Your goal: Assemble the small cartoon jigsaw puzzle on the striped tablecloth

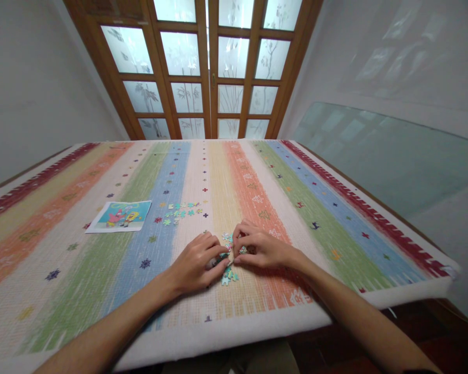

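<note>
My left hand (pixel 198 261) and my right hand (pixel 262 246) meet over a small pile of jigsaw puzzle pieces (pixel 229 276) near the front of the table. Between their fingertips is a pale puzzle piece (pixel 231 256), and both hands are closed in a pinch at it. Fingers partly cover the pile, so I cannot make out exactly how each one grips. More loose pieces (pixel 179 213), teal with some yellow and pink, lie spread out to the left. Left of these is a printed picture (pixel 120 216) with a pink and a yellow cartoon figure on teal.
A striped, patterned cloth (pixel 327 208) covers the wide table, whose front edge runs just under my forearms. Behind it stand wooden doors (pixel 208 83) with frosted panes. A glass panel (pixel 386 150) leans by the right wall.
</note>
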`<state>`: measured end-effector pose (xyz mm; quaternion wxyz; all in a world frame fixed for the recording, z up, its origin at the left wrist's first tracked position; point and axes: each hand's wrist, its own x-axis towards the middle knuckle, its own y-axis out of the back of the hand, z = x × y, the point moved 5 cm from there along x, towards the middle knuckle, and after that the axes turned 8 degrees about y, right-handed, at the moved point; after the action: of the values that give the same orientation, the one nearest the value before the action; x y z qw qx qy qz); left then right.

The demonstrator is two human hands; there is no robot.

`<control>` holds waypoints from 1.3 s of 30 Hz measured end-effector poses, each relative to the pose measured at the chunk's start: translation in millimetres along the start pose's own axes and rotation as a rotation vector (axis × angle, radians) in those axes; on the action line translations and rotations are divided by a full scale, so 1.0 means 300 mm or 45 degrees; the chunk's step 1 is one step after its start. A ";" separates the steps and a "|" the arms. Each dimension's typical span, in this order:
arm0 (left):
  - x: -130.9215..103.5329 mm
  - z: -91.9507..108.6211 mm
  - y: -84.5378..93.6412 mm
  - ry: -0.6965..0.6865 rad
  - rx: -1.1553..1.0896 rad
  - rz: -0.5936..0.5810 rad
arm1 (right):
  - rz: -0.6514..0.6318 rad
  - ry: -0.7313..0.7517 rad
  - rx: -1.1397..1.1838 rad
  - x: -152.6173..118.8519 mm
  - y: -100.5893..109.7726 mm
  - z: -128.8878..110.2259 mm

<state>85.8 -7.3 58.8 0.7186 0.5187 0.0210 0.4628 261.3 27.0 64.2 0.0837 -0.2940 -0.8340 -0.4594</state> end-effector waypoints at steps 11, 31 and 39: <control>-0.002 -0.010 0.011 -0.059 0.067 0.065 | 0.170 0.037 -0.078 0.000 -0.013 -0.004; -0.038 -0.346 0.205 0.473 0.444 0.069 | 0.221 -0.087 -0.164 -0.008 0.030 0.018; -0.043 -0.373 0.190 0.514 0.571 0.108 | 0.206 -0.080 -0.190 -0.007 0.036 0.013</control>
<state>-15.5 66.9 44.9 0.5475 0.5624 0.2432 0.5699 269.7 33.7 69.0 0.0722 -0.3802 -0.7733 -0.5023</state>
